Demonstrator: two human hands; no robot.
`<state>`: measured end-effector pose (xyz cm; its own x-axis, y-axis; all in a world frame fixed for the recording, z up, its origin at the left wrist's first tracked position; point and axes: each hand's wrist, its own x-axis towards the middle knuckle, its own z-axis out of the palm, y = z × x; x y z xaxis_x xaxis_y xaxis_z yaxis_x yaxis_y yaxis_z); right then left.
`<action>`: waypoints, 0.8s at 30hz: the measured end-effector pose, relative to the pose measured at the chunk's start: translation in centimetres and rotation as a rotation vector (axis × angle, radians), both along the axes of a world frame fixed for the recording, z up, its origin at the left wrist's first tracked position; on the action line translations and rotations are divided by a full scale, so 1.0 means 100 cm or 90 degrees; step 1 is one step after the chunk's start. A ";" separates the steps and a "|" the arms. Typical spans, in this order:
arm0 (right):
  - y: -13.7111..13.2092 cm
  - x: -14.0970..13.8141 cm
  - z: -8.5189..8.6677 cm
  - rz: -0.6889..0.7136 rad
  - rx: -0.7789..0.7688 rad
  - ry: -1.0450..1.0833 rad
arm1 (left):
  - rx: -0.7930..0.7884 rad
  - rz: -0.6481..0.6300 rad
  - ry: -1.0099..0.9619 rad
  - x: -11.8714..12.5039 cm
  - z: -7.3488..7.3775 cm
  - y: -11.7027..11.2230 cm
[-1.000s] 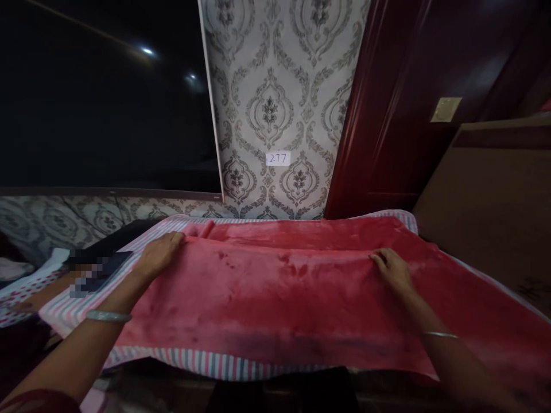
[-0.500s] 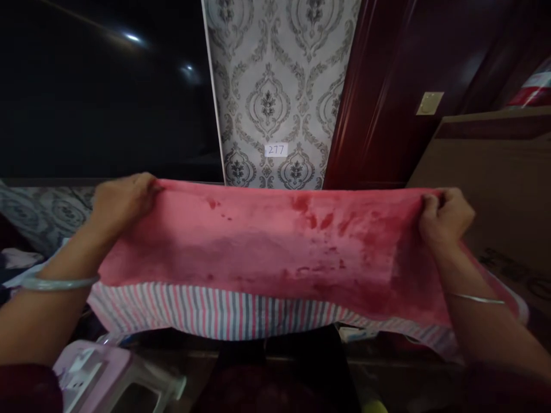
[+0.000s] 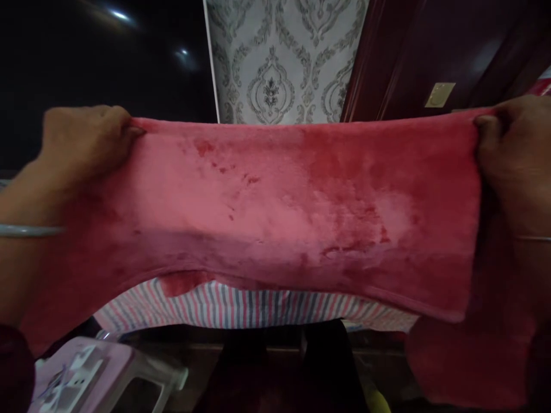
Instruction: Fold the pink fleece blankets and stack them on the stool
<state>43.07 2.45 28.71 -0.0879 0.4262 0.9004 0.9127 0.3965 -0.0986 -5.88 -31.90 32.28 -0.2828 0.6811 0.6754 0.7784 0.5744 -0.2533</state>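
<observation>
— Starting at the far left: which hand, and holding what?

— Left hand [image 3: 84, 140], closed narrow in a tight pinch on the upper corner of a red plush blanket [image 3: 267, 201]; thumb and fingers clamped on the edge, a silver bangle [image 3: 30, 230] around the wrist. Behind it, a dark glossy panel [image 3: 103, 57], well apart.

— And the blanket's whereabouts?

— Up in the air between both hands, spanning the view, lower edge sagging a little, darker blotches across the middle, cause impossible to tell. Below it, a band of striped fabric [image 3: 215, 307]; near left, a pink plastic stool [image 3: 99, 367], not touching.

— Why so taut?

— Probably a pull from opposite ends: top edge drawn nearly straight, nap spread flat, the whole face open to view.

— Further right?

— Beyond the top edge, patterned damask wallpaper [image 3: 271, 69], then a dark red wooden door [image 3: 387, 51] with a brass plate [image 3: 439, 94].

— Last, the other side?

— Right hand [image 3: 508, 155], likewise closed narrow on the upper corner, thumb pressed over the edge, a thin bangle [image 3: 534, 238] at the wrist, a loose length of blanket hanging below it on the near side.
</observation>
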 end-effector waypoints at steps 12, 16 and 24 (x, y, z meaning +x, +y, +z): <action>0.124 -0.079 -0.099 -0.002 -0.190 -0.240 | -0.241 -0.001 -0.034 -0.089 -0.098 0.134; 0.164 -0.098 -0.138 0.033 -0.205 -0.301 | -0.271 -0.012 -0.096 -0.109 -0.143 0.180; 0.226 -0.112 -0.170 0.015 -0.275 -0.309 | -0.247 -0.006 -0.136 -0.131 -0.196 0.243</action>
<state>31.83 25.08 11.73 -0.4554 0.7340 0.5037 0.8852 0.4338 0.1681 -18.96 -7.61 12.66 -0.3806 0.8762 0.2957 0.8416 0.4607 -0.2819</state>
